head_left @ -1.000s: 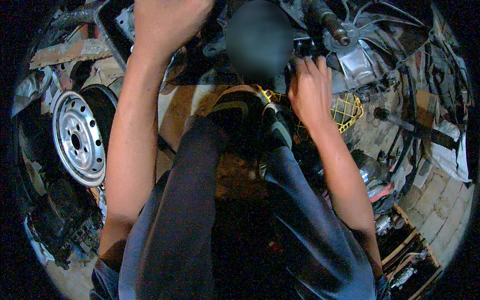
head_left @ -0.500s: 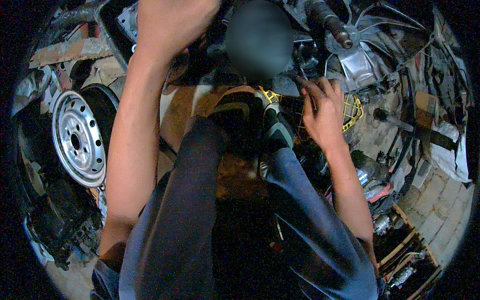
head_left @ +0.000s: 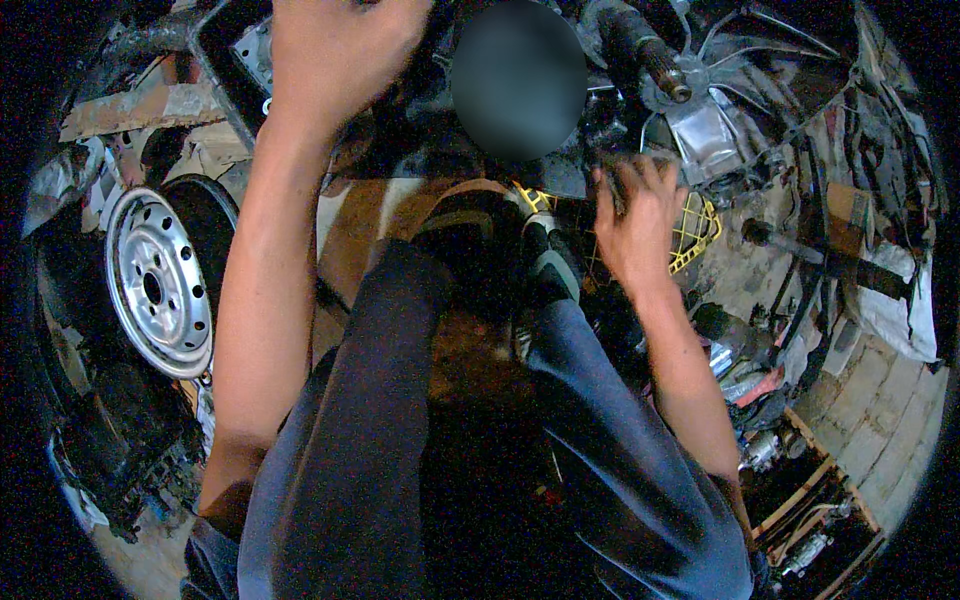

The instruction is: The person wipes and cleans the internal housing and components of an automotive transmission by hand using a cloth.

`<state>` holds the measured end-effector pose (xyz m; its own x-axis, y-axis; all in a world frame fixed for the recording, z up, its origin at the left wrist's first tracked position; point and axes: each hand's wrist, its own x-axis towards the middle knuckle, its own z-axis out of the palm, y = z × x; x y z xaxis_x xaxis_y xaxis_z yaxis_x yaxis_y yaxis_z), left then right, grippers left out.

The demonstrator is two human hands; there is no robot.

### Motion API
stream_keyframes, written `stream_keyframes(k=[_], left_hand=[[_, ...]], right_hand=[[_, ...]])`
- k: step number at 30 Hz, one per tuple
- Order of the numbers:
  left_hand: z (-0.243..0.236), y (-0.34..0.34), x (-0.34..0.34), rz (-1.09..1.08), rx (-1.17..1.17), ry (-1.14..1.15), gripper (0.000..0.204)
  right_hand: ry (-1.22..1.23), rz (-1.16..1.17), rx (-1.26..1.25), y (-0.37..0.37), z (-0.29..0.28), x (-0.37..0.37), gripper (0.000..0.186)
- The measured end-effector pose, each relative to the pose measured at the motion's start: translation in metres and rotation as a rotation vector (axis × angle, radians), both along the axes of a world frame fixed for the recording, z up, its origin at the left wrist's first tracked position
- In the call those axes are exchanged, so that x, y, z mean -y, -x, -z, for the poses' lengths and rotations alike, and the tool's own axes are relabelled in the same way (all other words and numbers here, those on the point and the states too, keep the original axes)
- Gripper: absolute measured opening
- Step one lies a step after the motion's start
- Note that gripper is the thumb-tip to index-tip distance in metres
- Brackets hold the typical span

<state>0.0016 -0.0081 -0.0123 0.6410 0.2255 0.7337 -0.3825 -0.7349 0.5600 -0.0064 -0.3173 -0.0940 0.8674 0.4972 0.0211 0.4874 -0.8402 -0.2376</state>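
My left hand (head_left: 345,60) is raised at the upper edge, by dark machinery. Its fingers run out of the picture or are hidden behind the hand. My right hand (head_left: 643,215) is right of the middle, back of the hand up, its fingers bent around something dark that I cannot make out. Just beyond its fingertips is a dark, greasy vehicle assembly (head_left: 575,175), with a splined metal shaft (head_left: 660,70) and a bare metal housing (head_left: 705,135) to the right. A blurred round patch hides the part between my hands. Under my right hand lies a yellow plastic crate (head_left: 697,235).
On the left a silver steel wheel rim (head_left: 155,285) leans upright. Lower right, a wooden box (head_left: 835,480) holds metal parts. A dark rod-like tool (head_left: 800,248) lies on the floor at right, near cardboard and rags. My knees fill the lower middle.
My right hand has shifted slightly left, with its fingers more bunched. My left hand has moved up a little. The thin dark piece by my right fingertips no longer shows clearly.
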Motion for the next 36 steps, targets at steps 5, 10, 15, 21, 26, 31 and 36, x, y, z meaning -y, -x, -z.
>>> stream_keyframes(k=[5, 10, 15, 21, 26, 31, 36], left_hand=[[-0.006, 0.019, -0.004, -0.176, -0.131, 0.001, 0.055], [-0.009, 0.085, 0.019, -0.359, -0.102, 0.321, 0.022], [0.068, 0.141, 0.045, -0.137, -0.516, 0.161, 0.012], [0.094, 0.152, 0.069, 0.278, -0.651, 0.246, 0.018], [0.059, 0.115, 0.068, 0.305, -0.339, -0.171, 0.025], [0.078, 0.102, 0.072, 0.198, -0.249, -0.367, 0.037], [0.101, 0.116, 0.091, 0.215, -0.470, -0.514, 0.054]], right_hand=[[-0.099, -0.058, -0.029, 0.027, -0.005, -0.004, 0.027], [-0.042, 0.076, 0.030, 0.007, -0.004, 0.011, 0.025], [-0.136, -0.091, -0.018, 0.021, -0.010, 0.003, 0.024], [-0.168, -0.002, 0.067, 0.021, 0.008, -0.003, 0.019], [-0.130, 0.122, 0.110, 0.018, 0.000, -0.008, 0.022], [-0.163, 0.043, 0.030, 0.030, 0.004, -0.007, 0.022], [-0.056, 0.162, 0.071, 0.018, 0.003, -0.006, 0.020]])
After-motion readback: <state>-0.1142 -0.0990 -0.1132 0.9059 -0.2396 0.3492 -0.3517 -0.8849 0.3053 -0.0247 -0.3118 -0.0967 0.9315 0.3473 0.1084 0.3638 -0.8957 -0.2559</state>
